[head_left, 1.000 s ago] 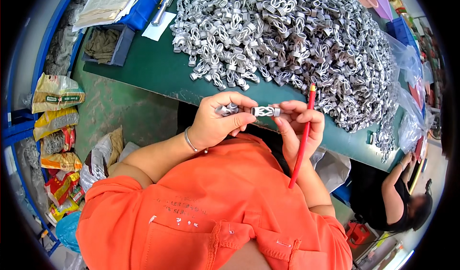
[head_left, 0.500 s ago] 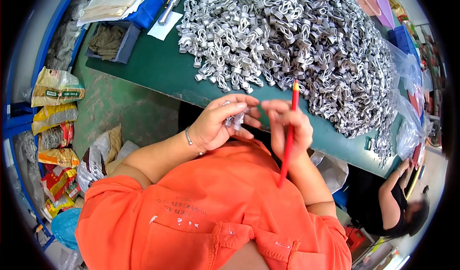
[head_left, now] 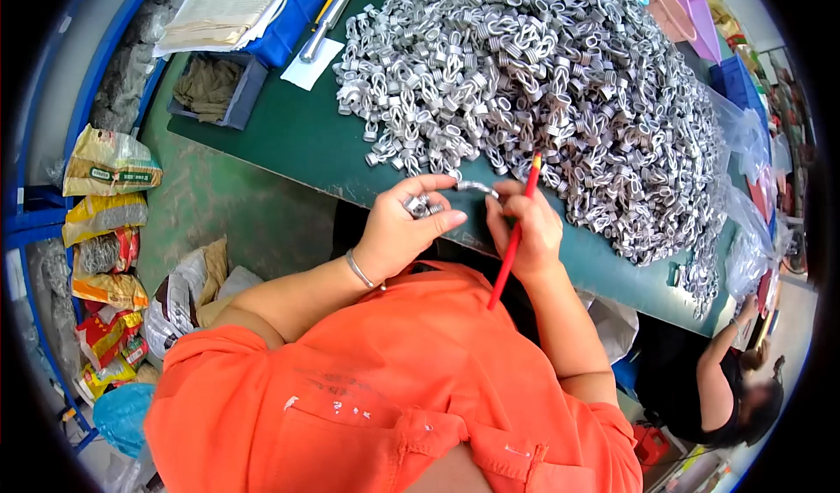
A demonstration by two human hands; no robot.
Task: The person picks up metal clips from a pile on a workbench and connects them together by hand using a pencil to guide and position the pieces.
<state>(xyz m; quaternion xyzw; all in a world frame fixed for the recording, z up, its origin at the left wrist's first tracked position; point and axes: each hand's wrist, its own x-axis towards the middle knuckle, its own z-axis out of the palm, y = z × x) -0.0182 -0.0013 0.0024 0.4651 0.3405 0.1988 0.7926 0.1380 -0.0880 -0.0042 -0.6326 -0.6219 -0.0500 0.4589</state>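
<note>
My left hand (head_left: 398,222) is curled round several small grey metal fittings (head_left: 422,205) near the front edge of the table. Its fingertips reach one end of another looped metal fitting (head_left: 475,186), which spans the gap between my hands. At the other end of that fitting are the thumb and fingers of my right hand (head_left: 535,235). A slim red pencil (head_left: 506,274) is also held in my right hand, slanting between the fingers with its sharpened end up. Beyond both hands, a large heap of the same fittings (head_left: 525,82) covers much of the table.
The green table (head_left: 289,134) carries a grey bin with cloth (head_left: 249,95), a blue tray with papers (head_left: 280,42) and a white slip (head_left: 313,64). Plastic bags (head_left: 748,230) lie at the right. Another person (head_left: 709,388) sits there. Filled sacks (head_left: 109,165) line the left.
The looped fitting now stretches between my two hands, which have come together at fingertip level. The left fingers have turned upward, showing the fittings in the palm. The pencil has shifted slightly left.
</note>
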